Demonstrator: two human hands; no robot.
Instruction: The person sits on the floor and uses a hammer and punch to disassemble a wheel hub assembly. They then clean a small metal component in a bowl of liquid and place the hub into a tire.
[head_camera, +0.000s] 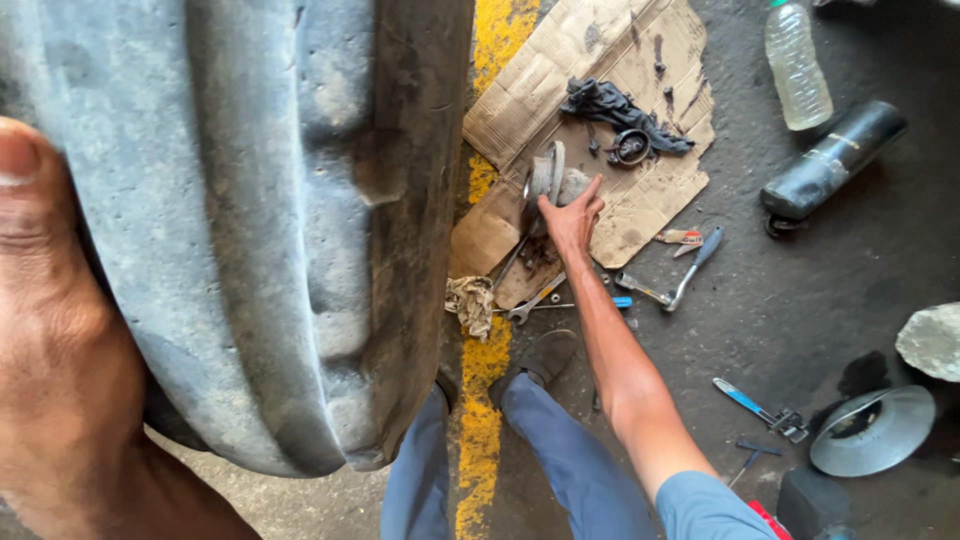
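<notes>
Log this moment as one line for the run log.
left hand: flat on tyre | right hand: reaching metal part on cardboard

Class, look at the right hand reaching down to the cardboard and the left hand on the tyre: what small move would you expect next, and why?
Probably the right hand closes its fingers on the grey metal part and lifts it. The fingertips already touch it on the cardboard, the hand is open, and the left hand is pressed flat against the tyre, so it seems busy steadying that.
</notes>
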